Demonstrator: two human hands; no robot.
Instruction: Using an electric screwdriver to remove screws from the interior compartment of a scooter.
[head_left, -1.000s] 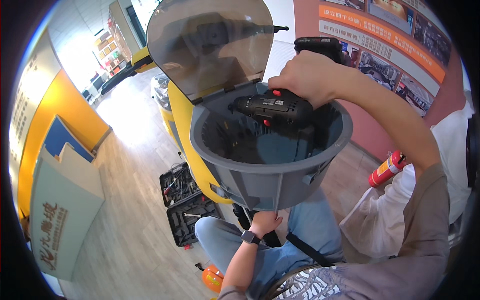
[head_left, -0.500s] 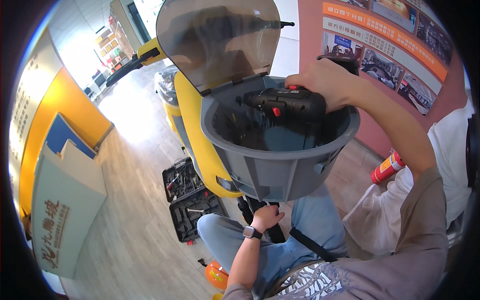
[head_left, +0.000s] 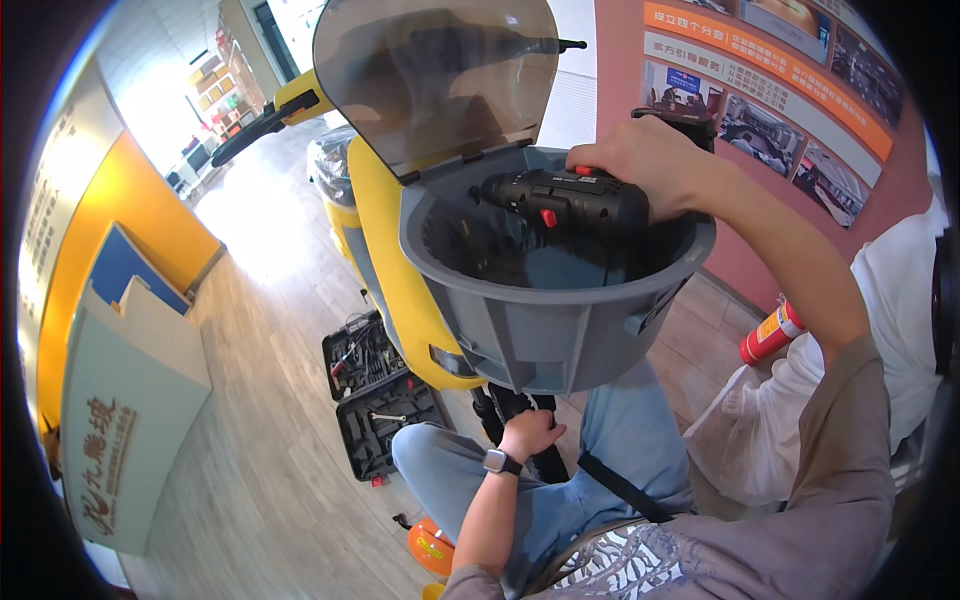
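In my right hand (head_left: 655, 165) is a black cordless drill (head_left: 575, 200) with red buttons. My fingers are wrapped round it, and its nose points left over the mouth of a large grey bucket-shaped tank (head_left: 540, 345). A smoky see-through lid (head_left: 435, 85) stands raised on its hinge at the tank's far side. Below the tank, my left hand (head_left: 533, 433) is closed beside black tubular parts (head_left: 490, 415), a dark watch on its wrist. What its fingers hold, if anything, is hidden. The tank joins a yellow machine body (head_left: 385, 260).
An open black tool case (head_left: 375, 440) with a wrench lies on the floor at left. Near my knee is an orange round object (head_left: 430, 545). A red fire extinguisher (head_left: 770, 335) stands at right beside white cloth (head_left: 745, 440). A pale counter (head_left: 135, 400) stands far left.
The tank, drill and both hands sit slightly higher and further left in view, along with the whole scene. My grip on the drill is the same.
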